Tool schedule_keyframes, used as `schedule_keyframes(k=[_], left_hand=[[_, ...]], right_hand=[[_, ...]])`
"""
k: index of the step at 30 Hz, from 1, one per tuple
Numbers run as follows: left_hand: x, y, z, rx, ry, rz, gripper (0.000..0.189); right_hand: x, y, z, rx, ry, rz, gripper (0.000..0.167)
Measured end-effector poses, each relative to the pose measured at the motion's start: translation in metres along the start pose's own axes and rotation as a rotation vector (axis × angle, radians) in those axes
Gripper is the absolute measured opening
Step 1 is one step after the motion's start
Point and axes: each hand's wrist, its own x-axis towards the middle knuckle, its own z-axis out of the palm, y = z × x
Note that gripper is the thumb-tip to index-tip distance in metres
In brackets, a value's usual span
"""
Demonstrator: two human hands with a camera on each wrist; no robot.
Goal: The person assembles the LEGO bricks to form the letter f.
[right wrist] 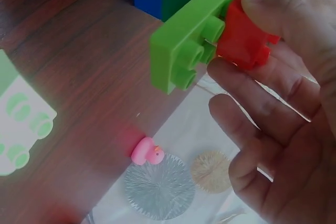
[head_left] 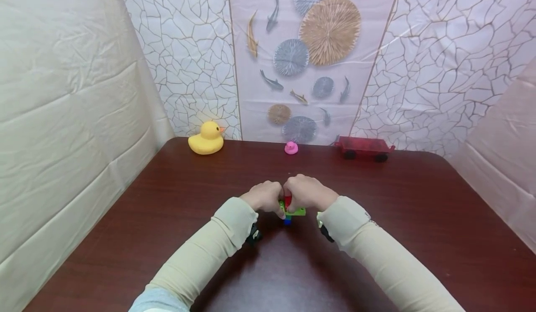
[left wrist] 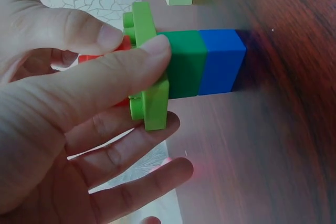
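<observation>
A small stack of toy bricks stands at the middle of the table, with a blue brick point(left wrist: 223, 61) lowest and a dark green brick point(left wrist: 184, 62) on it. Across these lies a longer light green brick point(right wrist: 194, 35), studs up, overhanging both sides. My left hand point(head_left: 264, 195) pinches the light green brick, thumb on its near side, the other fingers spread. A red brick point(right wrist: 245, 35) sits over the light green brick's studs, between the thumb and forefinger of my right hand point(head_left: 307, 192). The right hand's remaining fingers curve loosely.
Another light green studded brick point(right wrist: 23, 116) stands on the table right of the stack, mostly behind my right cuff in the head view. Along the back edge are a yellow duck point(head_left: 206, 138), a small pink duck point(head_left: 291, 148) and a red toy wagon point(head_left: 364, 145).
</observation>
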Motion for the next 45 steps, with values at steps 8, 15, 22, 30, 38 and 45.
schedule_keyframes(k=[8, 15, 22, 30, 38, 45], left_hand=[[0.003, -0.004, 0.002, -0.036, -0.024, 0.042, 0.019], [0.006, -0.006, 0.001, -0.044, -0.019, 0.060, 0.019], [0.007, -0.004, 0.000, -0.014, -0.009, 0.037, 0.021], [0.002, 0.004, -0.002, 0.034, -0.018, -0.043, 0.019], [0.002, 0.011, 0.000, 0.053, -0.011, -0.108, 0.020], [0.003, 0.014, 0.000, 0.057, -0.007, -0.120, 0.021]], right_hand=[[0.001, 0.003, 0.004, 0.039, -0.002, 0.024, 0.018], [0.003, 0.004, 0.003, 0.065, 0.006, 0.040, 0.020], [0.001, 0.003, 0.002, 0.094, 0.008, 0.047, 0.018], [-0.002, 0.008, 0.006, 0.183, -0.004, 0.067, 0.018], [-0.010, 0.014, 0.002, 0.122, -0.021, 0.012, 0.024], [-0.029, 0.036, 0.000, 0.142, 0.001, 0.076, 0.036]])
